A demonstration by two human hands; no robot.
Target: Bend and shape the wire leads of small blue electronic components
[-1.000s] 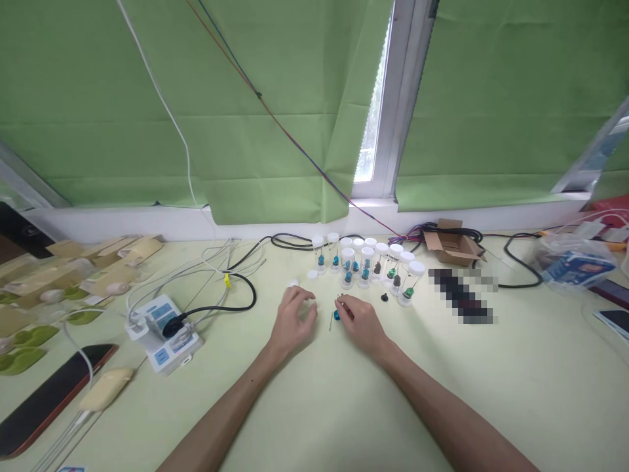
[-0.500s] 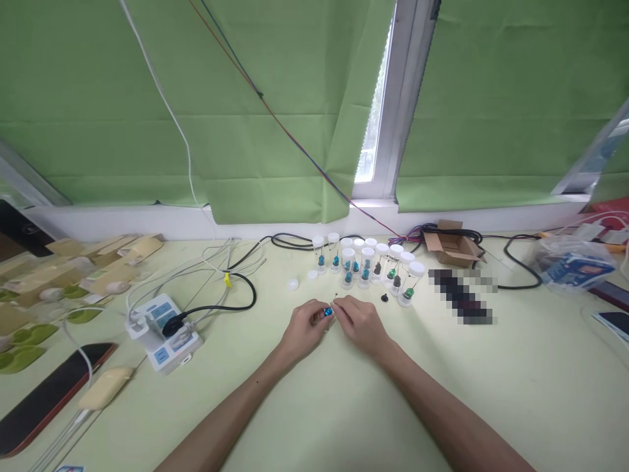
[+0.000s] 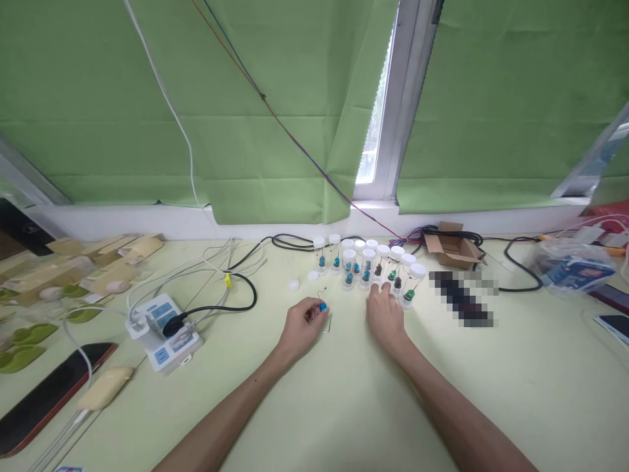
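Note:
My left hand [image 3: 304,324] is closed, pinching a small blue piece [image 3: 323,307] between thumb and fingers. A thin bent wire [image 3: 319,294] with a small dark tip rises above that piece. Under the fingertips lies a thin L-shaped metal rod [image 3: 329,324] on the table. My right hand [image 3: 386,318] reaches down to the table just before the row of clear tubes, its fingers drawn together. What they hold, if anything, is hidden. The tubes have white caps [image 3: 417,270] and contain small blue, green [image 3: 409,295] and dark figures on wires.
Two loose white caps [image 3: 293,285] lie left of the tubes. A power strip [image 3: 162,328] with cables stands at left, near a phone [image 3: 49,396] and cream-coloured case [image 3: 105,387]. At the back right are an open cardboard box [image 3: 455,249] and a plastic bag [image 3: 565,265].
My right hand has left the blue piece and moved right, over the spot where a small black piece lay, now out of sight. My left hand keeps the blue piece.

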